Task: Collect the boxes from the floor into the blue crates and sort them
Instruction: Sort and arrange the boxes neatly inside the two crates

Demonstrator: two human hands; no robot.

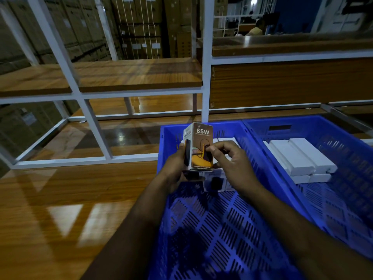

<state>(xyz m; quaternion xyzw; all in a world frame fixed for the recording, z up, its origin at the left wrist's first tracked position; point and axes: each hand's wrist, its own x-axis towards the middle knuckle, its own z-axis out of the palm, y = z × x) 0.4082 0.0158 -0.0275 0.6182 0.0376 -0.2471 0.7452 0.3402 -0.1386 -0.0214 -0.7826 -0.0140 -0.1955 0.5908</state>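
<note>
A small brown and white box marked 65W (198, 146) is held upright over the left blue crate (212, 229). My left hand (175, 168) grips its left side and bottom. Fingers of my right hand (232, 164) pinch its right face. Below the box, several small white boxes (217, 181) lie in the far part of the left crate. The right blue crate (343, 154) holds several flat white boxes (302, 158) stacked side by side.
Both crates stand on a glossy wooden surface (60, 199). A white metal rack frame (205, 77) with wooden shelves rises behind. Stacked cardboard cartons (141, 27) fill the background. A person (256, 27) sits far back at the right.
</note>
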